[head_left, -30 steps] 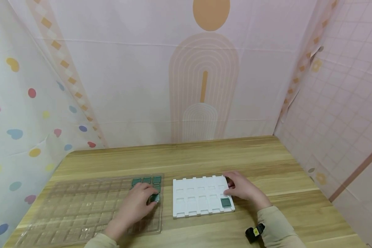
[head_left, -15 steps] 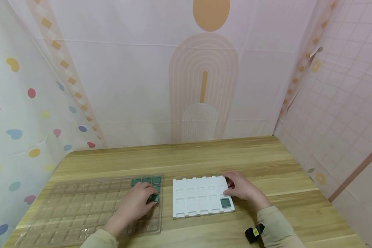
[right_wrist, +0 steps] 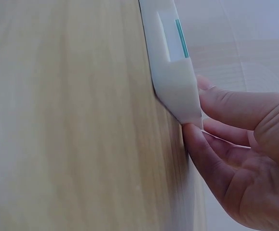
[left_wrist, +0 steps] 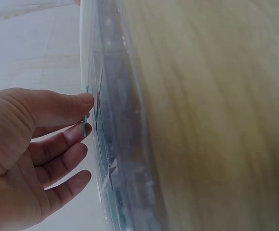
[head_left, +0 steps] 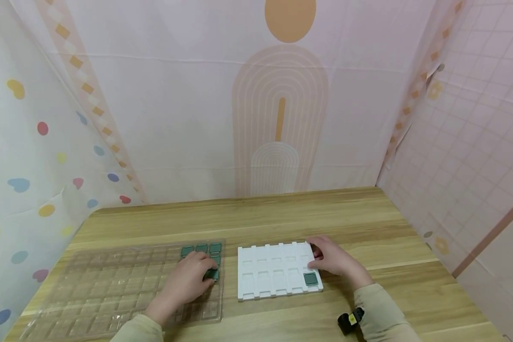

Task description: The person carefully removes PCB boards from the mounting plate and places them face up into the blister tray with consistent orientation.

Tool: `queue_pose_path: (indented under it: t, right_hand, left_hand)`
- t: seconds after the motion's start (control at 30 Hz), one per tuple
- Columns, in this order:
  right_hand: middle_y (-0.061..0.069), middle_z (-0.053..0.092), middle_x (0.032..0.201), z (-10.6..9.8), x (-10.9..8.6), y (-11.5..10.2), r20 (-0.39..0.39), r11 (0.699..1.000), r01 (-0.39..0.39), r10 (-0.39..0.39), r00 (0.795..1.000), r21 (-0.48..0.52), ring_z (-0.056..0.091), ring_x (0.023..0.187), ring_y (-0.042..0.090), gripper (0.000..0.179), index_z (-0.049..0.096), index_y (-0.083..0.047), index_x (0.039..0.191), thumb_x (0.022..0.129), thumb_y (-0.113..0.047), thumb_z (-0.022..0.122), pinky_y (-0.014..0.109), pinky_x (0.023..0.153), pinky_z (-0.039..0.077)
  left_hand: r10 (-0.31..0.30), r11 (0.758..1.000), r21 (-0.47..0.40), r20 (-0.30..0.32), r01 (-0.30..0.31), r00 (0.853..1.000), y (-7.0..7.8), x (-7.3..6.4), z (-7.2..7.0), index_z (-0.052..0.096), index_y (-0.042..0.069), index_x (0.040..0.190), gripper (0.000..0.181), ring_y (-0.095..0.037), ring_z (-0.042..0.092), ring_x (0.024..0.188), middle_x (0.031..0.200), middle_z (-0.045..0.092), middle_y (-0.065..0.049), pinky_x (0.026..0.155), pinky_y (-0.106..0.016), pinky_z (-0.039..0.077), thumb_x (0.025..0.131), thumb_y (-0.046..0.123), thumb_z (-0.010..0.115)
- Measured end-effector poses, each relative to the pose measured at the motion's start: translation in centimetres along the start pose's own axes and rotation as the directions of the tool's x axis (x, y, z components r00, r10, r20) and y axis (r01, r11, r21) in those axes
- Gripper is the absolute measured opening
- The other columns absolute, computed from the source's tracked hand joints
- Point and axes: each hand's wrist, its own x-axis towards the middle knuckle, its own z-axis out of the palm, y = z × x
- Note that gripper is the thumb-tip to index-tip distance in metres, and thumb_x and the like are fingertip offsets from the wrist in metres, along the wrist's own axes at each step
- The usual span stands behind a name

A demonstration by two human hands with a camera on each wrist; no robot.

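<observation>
My left hand (head_left: pixel 185 280) is over the right end of a clear plastic tray (head_left: pixel 124 280), pinching a small green circuit board (head_left: pixel 213 274) between thumb and fingers. In the left wrist view that board (left_wrist: pixel 85 127) shows edge-on as a thin green strip, close to the tray's surface. My right hand (head_left: pixel 335 259) grips the far right corner of a white slotted tray (head_left: pixel 278 267), thumb on top and a finger at its side edge. A green board (head_left: pixel 311 279) lies in the white tray's near right pocket.
Several more green boards (head_left: pixel 202 248) sit in the clear tray's far right pockets, partly hidden by my left hand. Both trays lie on a wooden table (head_left: pixel 256 218), with a gap between them. A black device (head_left: pixel 349 322) is at my right sleeve. Patterned cloth (head_left: pixel 188 118) hangs behind the table.
The circuit board at my left fingertips has shifted slightly left, along with a small movement of that hand. My right hand keeps its hold on the white tray.
</observation>
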Motion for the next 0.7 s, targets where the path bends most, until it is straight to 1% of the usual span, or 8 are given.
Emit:
queue_pose_path:
  t: [0.07,0.13,0.37,0.47,0.6,0.7]
  right_hand:
    - [0.018,0.054,0.121,0.01,-0.01,0.01,0.001,1.000,0.002,-0.002,1.000,-0.001,0.056,0.093,0.019,0.065,0.050,0.009,0.137,0.082,-0.007,0.080,0.035,0.080,0.051]
    - [0.018,0.054,0.121,0.03,0.00,0.01,0.002,1.000,0.000,0.000,1.000,-0.002,0.056,0.093,0.019,0.065,0.050,0.009,0.137,0.082,-0.007,0.080,0.035,0.080,0.051]
    - [0.018,0.055,0.121,-0.03,0.07,-0.02,0.005,1.000,0.006,-0.006,1.000,-0.013,0.056,0.093,0.020,0.065,0.050,0.009,0.137,0.082,-0.007,0.080,0.034,0.080,0.051]
    - [0.019,0.054,0.122,-0.07,0.05,-0.06,0.009,1.000,0.009,-0.009,1.000,-0.007,0.057,0.093,0.020,0.065,0.050,0.009,0.137,0.082,-0.007,0.080,0.034,0.080,0.051]
    - [0.020,0.054,0.124,-0.04,0.05,-0.09,0.011,1.000,0.009,-0.009,1.000,-0.002,0.056,0.093,0.020,0.065,0.050,0.009,0.137,0.083,-0.008,0.080,0.034,0.079,0.051]
    - [0.020,0.053,0.124,0.00,0.08,-0.05,0.010,1.000,0.010,-0.010,1.000,-0.002,0.056,0.093,0.020,0.064,0.050,0.009,0.137,0.083,-0.008,0.080,0.034,0.079,0.051]
  left_hand:
    - [0.001,1.000,0.000,0.004,-0.001,1.000,0.00,0.04,-0.01,0.074,0.007,0.092,0.024,-0.028,0.062,0.094,0.095,0.067,-0.005,0.098,-0.049,0.046,0.071,0.007,0.087]
    - [0.000,1.000,-0.002,0.009,0.000,1.000,-0.02,0.05,0.00,0.074,0.007,0.091,0.024,-0.028,0.062,0.094,0.096,0.067,-0.006,0.098,-0.049,0.046,0.071,0.007,0.087]
    - [-0.004,1.000,-0.019,0.017,0.004,1.000,-0.14,0.03,0.03,0.074,0.007,0.092,0.025,-0.030,0.063,0.097,0.097,0.067,-0.006,0.102,-0.052,0.043,0.071,0.007,0.088]
    - [0.006,1.000,-0.022,0.009,-0.005,1.000,-0.19,-0.06,-0.06,0.074,0.007,0.093,0.026,-0.028,0.063,0.096,0.097,0.068,-0.005,0.095,-0.049,0.048,0.071,0.008,0.088]
    - [0.000,1.000,-0.026,0.001,0.000,1.000,-0.25,-0.28,-0.33,0.074,0.009,0.094,0.026,-0.027,0.062,0.095,0.098,0.068,-0.004,0.084,-0.044,0.052,0.071,0.009,0.088]
    - [-0.015,1.000,-0.024,0.007,0.015,1.000,-0.30,-0.44,-0.56,0.075,0.009,0.096,0.027,-0.026,0.063,0.096,0.100,0.068,-0.004,0.084,-0.044,0.053,0.072,0.010,0.087]
